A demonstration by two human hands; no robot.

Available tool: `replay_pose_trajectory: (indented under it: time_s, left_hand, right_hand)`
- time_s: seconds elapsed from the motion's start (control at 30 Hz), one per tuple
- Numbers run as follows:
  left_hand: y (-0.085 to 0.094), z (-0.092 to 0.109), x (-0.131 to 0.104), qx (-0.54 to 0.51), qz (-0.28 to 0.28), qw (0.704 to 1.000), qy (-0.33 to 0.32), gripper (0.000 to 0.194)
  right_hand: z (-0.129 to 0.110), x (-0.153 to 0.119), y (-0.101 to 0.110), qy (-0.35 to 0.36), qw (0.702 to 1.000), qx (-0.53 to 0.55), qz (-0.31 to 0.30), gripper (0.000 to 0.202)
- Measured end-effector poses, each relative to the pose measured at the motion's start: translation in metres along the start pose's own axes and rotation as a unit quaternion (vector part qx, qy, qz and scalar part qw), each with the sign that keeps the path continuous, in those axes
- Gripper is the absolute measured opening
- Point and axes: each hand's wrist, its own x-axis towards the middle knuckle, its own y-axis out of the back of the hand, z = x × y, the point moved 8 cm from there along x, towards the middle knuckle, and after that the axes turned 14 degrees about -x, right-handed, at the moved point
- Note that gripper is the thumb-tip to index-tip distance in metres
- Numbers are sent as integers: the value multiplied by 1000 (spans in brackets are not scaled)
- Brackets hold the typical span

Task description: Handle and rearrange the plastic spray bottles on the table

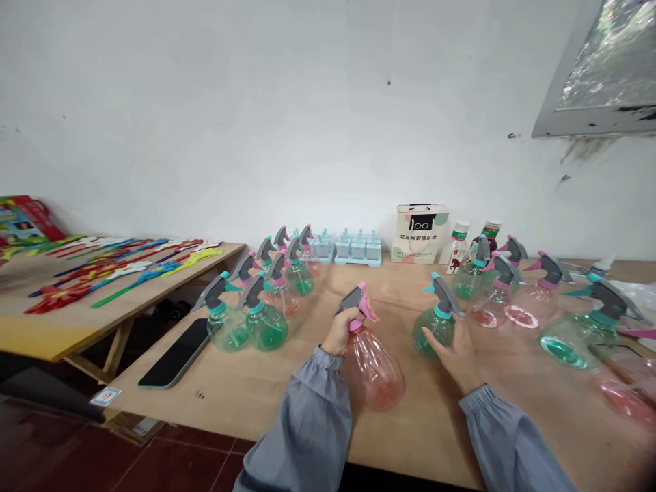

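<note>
My left hand (338,331) is closed round the neck of a pink spray bottle (378,369) with a grey and pink head; the bottle leans, its head tipped to the left. To the right, my right hand (460,355) grips a green spray bottle (431,326) with a grey and turquoise head, the thumb on its near side and the other fingers partly hidden behind it. Left of my hands stands a group of spray bottles, among them a green one (266,326). More bottles are on the right, including a pink one (533,304) and a tilted green one (579,338).
A black phone (177,352) lies near the table's left edge. Along the wall are light-blue moulds (359,247), a paper bag (419,234) and a white-capped bottle (458,247). Another table (46,335) at left bears colourful flower-shaped sticks.
</note>
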Motion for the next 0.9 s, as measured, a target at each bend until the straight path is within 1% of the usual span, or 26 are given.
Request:
replay_pose_trajectory:
  time_s: [0.07,0.13,0.23,0.3,0.4,0.47,0.57,0.67,0.77,0.83,0.9]
  left_hand:
    - [-1,-2,-1,10,-4,1000,14,13]
    - [-3,-3,-2,4,-10,1000,20,20]
    - [-4,-1,-3,-6,-9,1000,7,29]
    - [-3,1,-3,-2,-9,1000,6,25]
    - [0,0,-3,17,-6,1000,20,13]
    - [2,0,-3,25,0,999,27,11]
    - [3,1,-3,19,5,1000,21,22]
    - [2,7,-2,26,-1,1000,-7,30]
    - [4,13,-3,26,2,999,-20,23]
    - [9,16,-4,26,20,999,-23,14]
    - [13,22,-6,55,37,997,-30,9]
  right_hand:
    - [-1,0,1,2,1000,3,3,69]
    - [-1,0,2,4,1000,5,9,68]
    - [-1,0,2,3,1000,7,3,67]
    - [0,0,1,-1,1000,9,-5,67]
    - [1,0,1,-9,1000,9,-12,68]
    - [2,0,1,-13,1000,9,-12,69]
    - [2,0,1,-10,1000,7,-13,70]
    - [2,0,0,-8,1000,5,-14,70]
    - [2,0,0,-7,1000,7,-12,70]
    - [1,0,0,-3,1000,13,-11,69]
    - [1,0,0,0,1000,16,-12,69]
